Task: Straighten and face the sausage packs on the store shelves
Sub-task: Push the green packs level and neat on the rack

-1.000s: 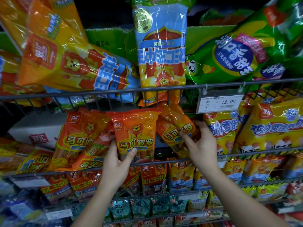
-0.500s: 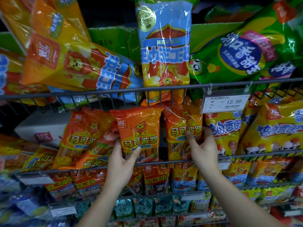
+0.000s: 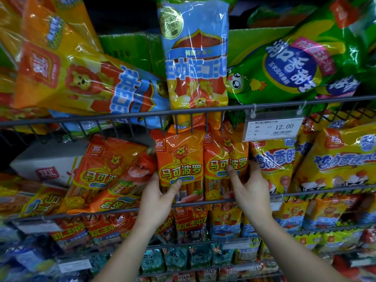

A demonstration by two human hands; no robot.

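Gripping left orange pack (image 3: 180, 159) with left hand (image 3: 156, 202), right orange pack (image 3: 223, 157) with right hand (image 3: 252, 192), upright and touching.

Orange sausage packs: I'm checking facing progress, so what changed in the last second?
The right pack, tilted a second ago, now stands upright beside the middle pack, held by the right hand. The left hand kept its grip on the middle pack; the leaning packs at left stayed.

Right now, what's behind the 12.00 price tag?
A yellow sausage pack runs up behind the price tag, which hangs from the wire rail. The tag covers its upper edge.
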